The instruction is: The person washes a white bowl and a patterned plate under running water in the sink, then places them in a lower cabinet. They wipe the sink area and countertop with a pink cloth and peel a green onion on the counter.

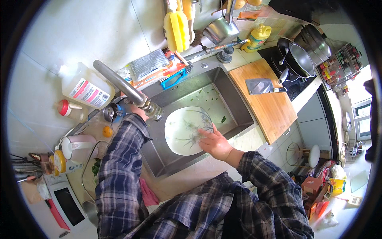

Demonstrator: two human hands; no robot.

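Observation:
In my right hand [215,143] is a white plate with a grey flower pattern [182,131], held by its right edge over the stainless steel sink [179,162]. Scraps of green leaf lie on the sink's wet bottom. My left hand [138,112] reaches behind the metal faucet [122,83]; the faucet and the sleeve cover most of it, so its fingers and anything in them are hidden. Beside the faucet's far side, a blue-handled brush [174,79] rests at the sink's back rim.
Right of the sink, a cleaver [259,86] lies on a wooden cutting board [262,110]. Pans [301,58] stand on the stove beyond. A large plastic jug [86,86] and a pink electric kettle [79,147] are at the left. A pink cloth [147,192] hangs at the counter's front.

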